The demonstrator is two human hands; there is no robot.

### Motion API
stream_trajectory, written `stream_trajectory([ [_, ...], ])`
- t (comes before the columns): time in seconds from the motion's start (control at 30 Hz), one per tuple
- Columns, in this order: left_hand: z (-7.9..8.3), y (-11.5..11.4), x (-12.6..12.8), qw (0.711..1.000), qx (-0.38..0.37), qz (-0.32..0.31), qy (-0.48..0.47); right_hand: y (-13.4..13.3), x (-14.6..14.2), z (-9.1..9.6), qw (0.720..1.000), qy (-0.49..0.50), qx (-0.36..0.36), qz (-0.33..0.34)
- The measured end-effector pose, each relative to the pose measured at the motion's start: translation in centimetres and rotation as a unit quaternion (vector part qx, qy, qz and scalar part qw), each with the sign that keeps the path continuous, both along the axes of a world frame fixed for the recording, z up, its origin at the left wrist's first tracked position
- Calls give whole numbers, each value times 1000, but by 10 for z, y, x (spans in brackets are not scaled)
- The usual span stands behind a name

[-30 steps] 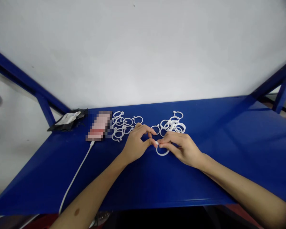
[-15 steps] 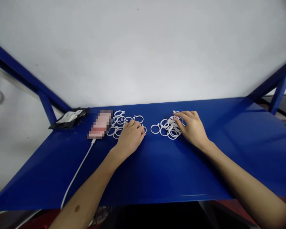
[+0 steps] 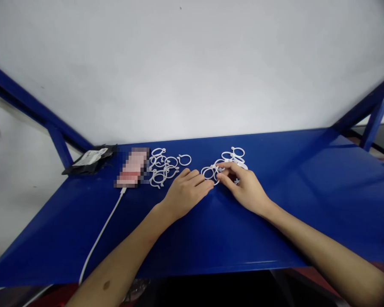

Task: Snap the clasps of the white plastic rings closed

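Moved since half a second ago (head view): our left hand [image 3: 184,194] has gone rightward, uncovering more of the left ring pile [image 3: 165,169], and our right hand [image 3: 246,187] has come leftward, so the two now stand close together.
Knobbed white ring: it lies flat on the blue tabletop [image 3: 230,238], at the left end of the right ring pile; its visible rim [image 3: 202,172] overlaps at least one more ring.
Ring to hands: it sits just beyond our left fingertips and just left of our right thumb and forefinger, near both; we cannot rank one hand as clearly nearer.
Ring axis: being round, it shows us no long axis; its small knob points toward our right fingertips.
Right hand: thumb and forefinger curl toward each other, tips close, with white ring parts between; we cannot tell whether they are clamped on one.
Left hand: palm down, fingers bent and held together beside the ring; the palm side is hidden, so we cannot tell what it holds.
Right ring pile [image 3: 239,160]: partly behind our right hand.
Single ring [image 3: 185,165]: beyond our left hand, just right of the left pile.
Far left: a phone [image 3: 132,167] with a white cable [image 3: 108,220], a black pouch [image 3: 91,158] beside it.
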State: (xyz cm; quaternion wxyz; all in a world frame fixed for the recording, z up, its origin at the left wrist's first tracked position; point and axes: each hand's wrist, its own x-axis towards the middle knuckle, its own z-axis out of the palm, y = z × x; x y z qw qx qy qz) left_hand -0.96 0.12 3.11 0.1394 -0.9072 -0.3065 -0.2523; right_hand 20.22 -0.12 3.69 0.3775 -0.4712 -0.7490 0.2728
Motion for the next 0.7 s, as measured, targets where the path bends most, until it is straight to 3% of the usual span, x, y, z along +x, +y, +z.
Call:
stream_trajectory([
  [0.17,-3,-1,4,999,30,-18,-15,-3,-7,-6,995,75,-53,37],
  [0.33,-6,-4,7,995,7,-44,-93,-4,-6,-5,996,50,-32,61],
  [0.5,0,-6,7,955,-128,33,-265,-2,0,-2,999,23,18,18],
  [0.7,1,3,3,879,-335,45,-337,-7,-2,4,997,30,-2,67],
])
